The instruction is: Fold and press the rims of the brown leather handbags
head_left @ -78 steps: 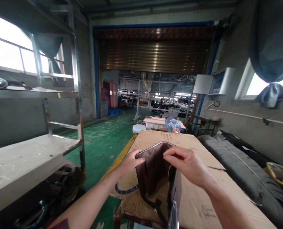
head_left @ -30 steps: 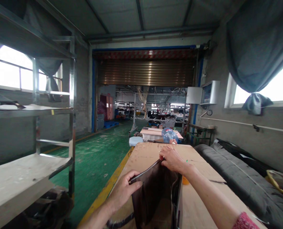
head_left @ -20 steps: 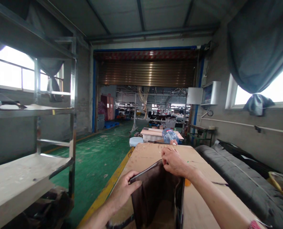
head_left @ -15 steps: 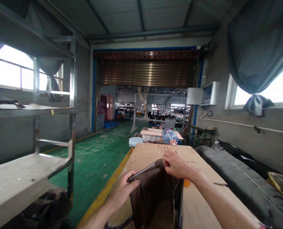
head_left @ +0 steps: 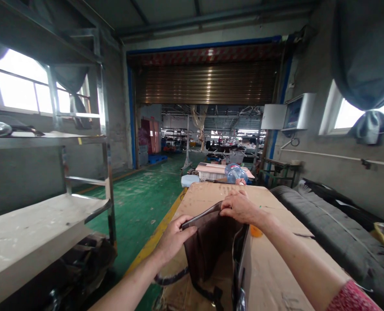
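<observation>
A dark brown bag (head_left: 206,248), leather-like, stands over the cardboard-covered table with its mouth spread apart. My left hand (head_left: 175,239) pinches the left end of its far rim between thumb and fingers. Farther along that same rim, my right hand (head_left: 239,207) is closed on the edge near the right corner. A dark strap (head_left: 172,278) loops out at the bag's lower left. The near-right side panel is seen edge-on, and the inside is in shadow.
Cardboard (head_left: 272,268) covers the table, with an orange item (head_left: 256,232) beyond the bag. Blue water bottles (head_left: 235,173) lie farther off. A metal rack (head_left: 109,194) stands left, and a grey padded roll (head_left: 328,229) lies right. A part-raised roller shutter (head_left: 208,84) spans the doorway.
My view has tipped downward and shifted a little left. Both hands still grip the rim; more of the strap and the bag's lower part shows.
</observation>
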A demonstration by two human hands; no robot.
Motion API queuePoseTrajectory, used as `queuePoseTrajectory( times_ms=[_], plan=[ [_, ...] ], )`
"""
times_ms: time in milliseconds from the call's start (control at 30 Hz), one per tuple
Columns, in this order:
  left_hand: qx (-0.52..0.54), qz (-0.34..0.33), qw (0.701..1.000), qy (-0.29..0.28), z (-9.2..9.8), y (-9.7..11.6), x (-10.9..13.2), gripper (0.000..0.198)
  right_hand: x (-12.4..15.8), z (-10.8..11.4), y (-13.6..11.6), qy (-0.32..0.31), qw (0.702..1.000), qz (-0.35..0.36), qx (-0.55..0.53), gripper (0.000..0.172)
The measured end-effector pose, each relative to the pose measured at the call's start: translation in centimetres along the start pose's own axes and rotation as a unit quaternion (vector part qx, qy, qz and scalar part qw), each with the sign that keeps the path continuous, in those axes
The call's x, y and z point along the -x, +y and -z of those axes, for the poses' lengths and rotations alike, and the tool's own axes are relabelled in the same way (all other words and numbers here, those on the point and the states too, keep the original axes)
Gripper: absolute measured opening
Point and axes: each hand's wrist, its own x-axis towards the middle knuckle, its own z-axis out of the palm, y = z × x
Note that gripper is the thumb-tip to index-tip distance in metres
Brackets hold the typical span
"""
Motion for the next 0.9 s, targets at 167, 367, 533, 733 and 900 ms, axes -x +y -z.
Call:
queuePoseTrajectory(
  times_ms=[167, 367, 533, 733, 900],
  plan=[
    [0.001, -0.005, 1.000, 0.003, -0.1, -0.1, -0.2, 0.033, -0.2, -0.2, 0.0, 0.023, 1.000, -0.011, 0.004, 0.015],
    [-0.032, -0.024, 0.999, 0.006, -0.2, -0.1, -0.1, 0.030, -0.3, -0.6, -0.4, 0.061, 0.996, -0.066, -0.005, 0.014],
    [-0.041, -0.031, 0.999, 0.010, -0.4, 0.1, 0.0, 0.027, -0.5, -0.5, -1.0, 0.046, 0.995, -0.091, 0.007, 0.013],
    [-0.043, -0.015, 0.998, 0.041, -1.1, 0.6, -0.2, 0.024, -0.4, -0.6, -0.9, 0.039, 0.994, -0.097, 0.029, 0.013],
    [-0.069, -0.015, 0.994, 0.078, -1.7, 1.1, -0.2, 0.022, -0.4, -0.6, -0.9, 0.024, 0.994, -0.104, 0.035, 0.015]
  ],
)
